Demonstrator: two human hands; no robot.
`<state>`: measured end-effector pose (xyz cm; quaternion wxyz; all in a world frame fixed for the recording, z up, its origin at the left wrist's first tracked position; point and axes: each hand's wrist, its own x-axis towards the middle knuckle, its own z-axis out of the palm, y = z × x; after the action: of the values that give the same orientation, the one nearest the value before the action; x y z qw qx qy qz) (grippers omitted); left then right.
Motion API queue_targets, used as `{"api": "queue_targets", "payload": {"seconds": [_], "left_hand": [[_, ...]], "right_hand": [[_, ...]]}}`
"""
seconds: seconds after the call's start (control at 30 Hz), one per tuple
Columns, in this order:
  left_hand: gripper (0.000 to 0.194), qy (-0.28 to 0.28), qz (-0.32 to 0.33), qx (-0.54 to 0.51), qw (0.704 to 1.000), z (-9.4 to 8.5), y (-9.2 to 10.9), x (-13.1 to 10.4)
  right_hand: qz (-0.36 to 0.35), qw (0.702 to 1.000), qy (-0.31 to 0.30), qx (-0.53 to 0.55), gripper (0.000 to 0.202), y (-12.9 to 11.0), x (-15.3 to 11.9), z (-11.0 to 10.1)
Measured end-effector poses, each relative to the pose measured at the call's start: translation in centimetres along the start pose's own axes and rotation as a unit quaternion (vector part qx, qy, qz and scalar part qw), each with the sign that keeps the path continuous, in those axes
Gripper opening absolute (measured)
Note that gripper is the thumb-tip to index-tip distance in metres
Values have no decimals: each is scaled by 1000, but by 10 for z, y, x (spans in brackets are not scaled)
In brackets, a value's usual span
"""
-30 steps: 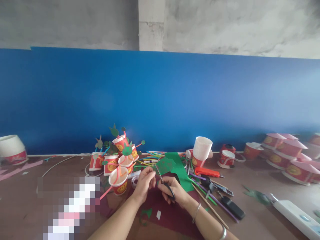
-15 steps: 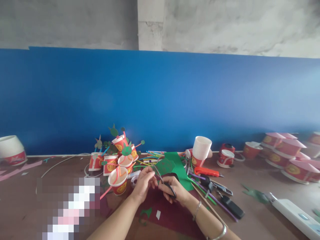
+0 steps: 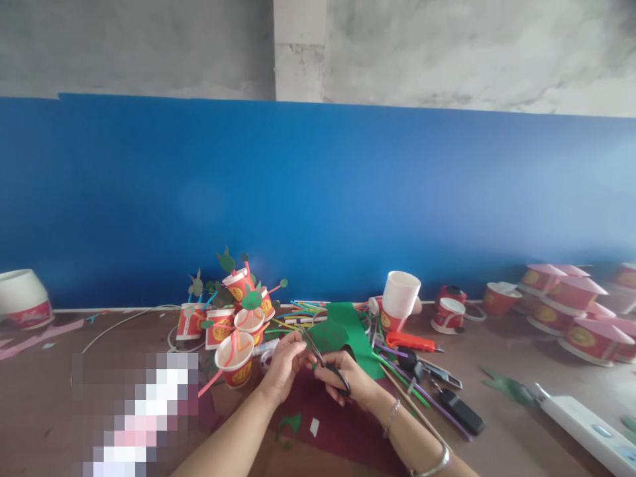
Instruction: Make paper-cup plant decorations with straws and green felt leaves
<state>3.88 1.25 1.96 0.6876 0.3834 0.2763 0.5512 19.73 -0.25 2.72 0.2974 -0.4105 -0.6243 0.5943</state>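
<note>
Black-handled scissors [image 3: 331, 373] are held in my right hand [image 3: 342, 377], with the blades pointing up and to the left. Close beside them, my left hand [image 3: 287, 363] has its thumb and fingers pinched together; what lies between them is too small to make out. A dark green paper piece [image 3: 328, 336] lies just beyond the hands, partly over a brighter green sheet [image 3: 365, 351]. Under both hands is a dark red sheet [image 3: 332, 424], with a green scrap [image 3: 291, 424] and a small white scrap [image 3: 315, 427] near it.
Decorated paper cups [image 3: 234, 361] with straws and green shapes stand at the left. Behind my hands lie coloured straws [image 3: 303, 308]. To the right are a white cup stack [image 3: 401, 295], an orange cutter [image 3: 411, 342], a black key fob [image 3: 462, 411] and pink-topped cups [image 3: 591, 338].
Both hands stay nearly in place. The scissors and the dark green paper have shifted slightly.
</note>
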Motion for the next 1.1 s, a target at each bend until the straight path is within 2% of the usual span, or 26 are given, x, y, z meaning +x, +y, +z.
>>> {"api": "queue_targets", "payload": {"seconds": [0.57,0.7,0.87,0.97,1.1], "left_hand": [[19,-8,-10,-22,1000,-6,-3,3],[19,1,3,-30,1000,-4,-5,3],[21,24,25,-35,999,-1,-4,3],[20,31,39,-14,999,1,-3,3],[16,42,67,49,996,1,-4,3]], "right_hand": [[0,1000,-9,-26,28,11,4,-7],[-14,999,32,-41,28,13,5,-3],[-71,990,94,-73,22,18,7,1],[-80,989,108,-61,23,18,7,2],[-54,994,90,-33,29,11,7,1]]}}
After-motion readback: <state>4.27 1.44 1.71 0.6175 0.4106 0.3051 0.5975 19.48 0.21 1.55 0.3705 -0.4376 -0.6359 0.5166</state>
